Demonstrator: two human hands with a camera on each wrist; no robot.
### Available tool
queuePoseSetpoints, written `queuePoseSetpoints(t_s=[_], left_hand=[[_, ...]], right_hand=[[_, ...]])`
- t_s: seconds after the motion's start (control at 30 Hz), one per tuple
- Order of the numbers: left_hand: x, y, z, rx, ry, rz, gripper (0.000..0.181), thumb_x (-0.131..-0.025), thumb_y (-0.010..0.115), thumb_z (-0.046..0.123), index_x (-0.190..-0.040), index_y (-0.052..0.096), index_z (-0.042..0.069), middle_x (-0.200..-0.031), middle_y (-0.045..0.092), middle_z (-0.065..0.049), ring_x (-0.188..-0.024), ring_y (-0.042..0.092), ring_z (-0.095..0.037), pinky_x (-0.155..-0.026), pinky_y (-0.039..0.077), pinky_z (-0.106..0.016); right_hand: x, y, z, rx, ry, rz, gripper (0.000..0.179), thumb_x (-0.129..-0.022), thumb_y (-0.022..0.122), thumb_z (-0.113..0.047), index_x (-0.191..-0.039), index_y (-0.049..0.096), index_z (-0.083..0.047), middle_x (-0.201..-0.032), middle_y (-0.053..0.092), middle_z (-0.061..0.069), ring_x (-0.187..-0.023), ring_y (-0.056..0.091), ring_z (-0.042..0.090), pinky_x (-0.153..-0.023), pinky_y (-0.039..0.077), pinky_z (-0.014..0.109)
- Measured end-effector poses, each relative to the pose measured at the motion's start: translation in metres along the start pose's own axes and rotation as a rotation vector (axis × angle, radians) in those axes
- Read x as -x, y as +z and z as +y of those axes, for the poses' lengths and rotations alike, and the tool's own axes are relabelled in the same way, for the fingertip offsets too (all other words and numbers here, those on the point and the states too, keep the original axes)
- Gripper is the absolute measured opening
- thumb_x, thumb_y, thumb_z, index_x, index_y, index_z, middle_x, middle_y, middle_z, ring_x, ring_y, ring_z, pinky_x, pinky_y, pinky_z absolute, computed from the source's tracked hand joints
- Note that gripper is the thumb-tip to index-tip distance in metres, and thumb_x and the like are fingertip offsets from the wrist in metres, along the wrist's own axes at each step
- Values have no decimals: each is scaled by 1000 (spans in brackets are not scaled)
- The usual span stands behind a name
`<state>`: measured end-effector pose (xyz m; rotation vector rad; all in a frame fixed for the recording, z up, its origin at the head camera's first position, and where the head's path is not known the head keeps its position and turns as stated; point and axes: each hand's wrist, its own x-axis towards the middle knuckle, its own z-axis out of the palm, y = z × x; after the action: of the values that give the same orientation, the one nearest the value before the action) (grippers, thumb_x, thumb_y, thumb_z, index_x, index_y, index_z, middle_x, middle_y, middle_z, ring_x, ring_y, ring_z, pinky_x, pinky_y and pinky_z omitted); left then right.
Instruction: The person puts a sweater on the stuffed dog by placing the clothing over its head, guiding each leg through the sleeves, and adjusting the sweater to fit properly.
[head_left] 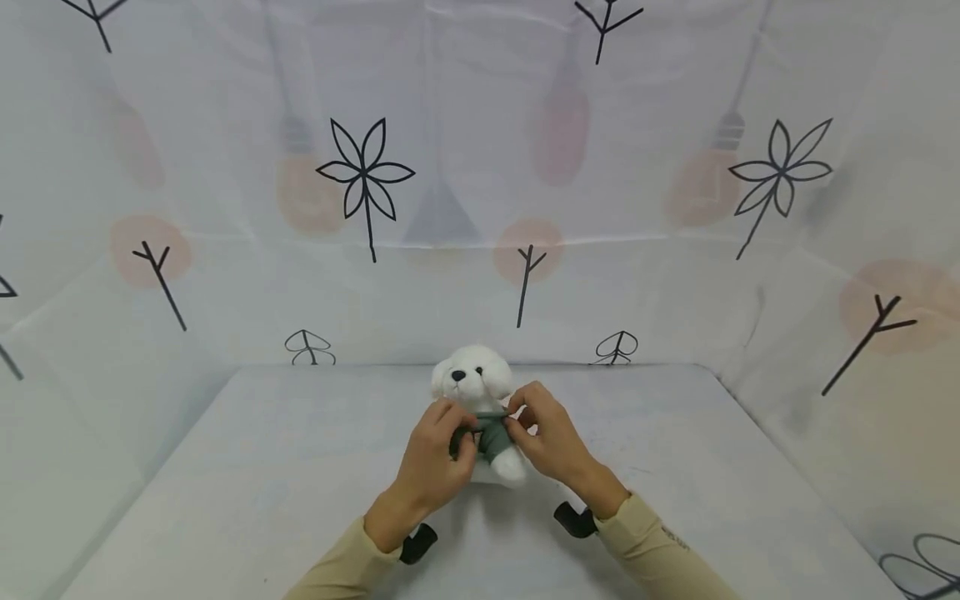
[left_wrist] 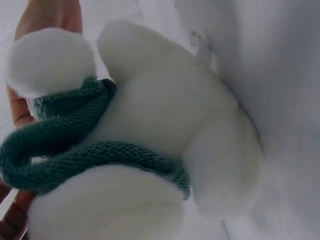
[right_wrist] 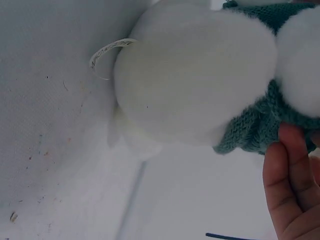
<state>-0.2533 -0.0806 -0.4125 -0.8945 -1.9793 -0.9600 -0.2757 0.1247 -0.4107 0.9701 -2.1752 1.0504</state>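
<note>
A white plush dog (head_left: 472, 371) sits facing me in the head view, with a green knitted sweater (head_left: 495, 439) on its body. My left hand (head_left: 437, 454) is at the sweater's left side, thumb and fingers pinching its knit near the chest. On the other side, my right hand (head_left: 551, 437) pinches the sweater's edge just below the dog's head. From the left wrist, the knit (left_wrist: 65, 172) shows stretched out in a loop away from the white plush body (left_wrist: 155, 100). The right wrist view has curled fingers (right_wrist: 287, 175) against the knit and a white fabric tag (right_wrist: 107, 52) on the plush.
The dog rests on a white tabletop (head_left: 247, 483). White cloth (head_left: 450, 292) printed with flowers and twigs rises behind and at both sides. Black mounts (head_left: 418, 544) sit under the wrists, by the beige sleeves (head_left: 345, 562).
</note>
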Motion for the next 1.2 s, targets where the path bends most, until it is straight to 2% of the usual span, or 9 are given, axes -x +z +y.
queuePoseSetpoints(t_s=[0.1, 0.2, 0.37, 0.53, 0.73, 0.83, 1.03, 1.1, 1.2], left_hand=[[0, 1, 1, -19, -33, -40, 16, -78, 62, -2, -88, 62, 10, -90, 54, 1, -81, 51, -11, -68, 47, -25], [0, 1, -1, -30, -71, -33, 17, -79, 64, -3, -92, 62, 9, -93, 55, -1, -84, 53, -12, -70, 49, -28], [0, 0, -3, -12, -127, -33, 20, -83, 69, 9, -100, 60, 6, -98, 54, -4, -86, 54, -13, -71, 51, -29], [-2, -2, -5, -9, -139, -49, 33, -80, 77, 20, -104, 58, 7, -101, 52, -4, -88, 55, -15, -74, 51, -30], [-4, -7, -5, -71, -139, -70, 36, -74, 80, 22, -104, 63, 11, -100, 56, -2, -89, 56, -18, -74, 49, -36], [-7, -13, -2, -94, -170, -117, 36, -74, 79, 18, -106, 66, 11, -102, 59, -2, -91, 57, -20, -75, 48, -38], [-13, -27, 5, -42, -278, -225, 39, -75, 67, -6, -112, 66, 4, -111, 61, -11, -99, 58, -28, -80, 50, -43], [-13, -28, 5, -81, -283, -239, 40, -74, 65, -11, -112, 66, 4, -111, 59, -12, -99, 56, -30, -80, 50, -43], [-12, -28, 2, -183, -253, -217, 40, -72, 67, -11, -109, 69, 6, -103, 56, -12, -93, 50, -29, -77, 45, -40]], right_hand=[[1, 1, 1, -23, -43, -13, 23, -83, 58, 11, -91, 60, -11, -94, 52, 4, -72, 55, 7, -63, 50, 23], [3, 4, 2, -51, -63, -44, 31, -81, 54, 14, -98, 64, -11, -99, 55, 5, -71, 54, 7, -63, 50, 23], [5, 9, 1, -71, -25, -77, 35, -84, 55, 10, -111, 63, -12, -105, 59, 0, -76, 57, 7, -66, 51, 28], [6, 12, -2, -64, 18, -75, 34, -85, 60, 6, -111, 63, -15, -102, 59, -4, -85, 58, 11, -73, 52, 34], [4, 9, -14, -140, 77, -99, 31, -84, 61, 9, -111, 62, -6, -102, 59, 8, -81, 63, 18, -72, 54, 32], [1, 5, -28, -186, 103, -117, 28, -85, 62, 9, -111, 61, -1, -102, 59, 14, -80, 64, 21, -71, 55, 33], [-1, 1, -47, -298, 139, -183, 32, -84, 62, 11, -116, 56, 5, -105, 58, 20, -82, 66, 28, -76, 54, 36], [-1, 2, -49, -321, 136, -195, 34, -85, 61, 11, -118, 54, 6, -107, 58, 21, -83, 66, 31, -77, 54, 37], [1, 4, -47, -308, 118, -166, 35, -85, 60, 12, -119, 53, 6, -108, 58, 22, -85, 65, 34, -77, 54, 39]])
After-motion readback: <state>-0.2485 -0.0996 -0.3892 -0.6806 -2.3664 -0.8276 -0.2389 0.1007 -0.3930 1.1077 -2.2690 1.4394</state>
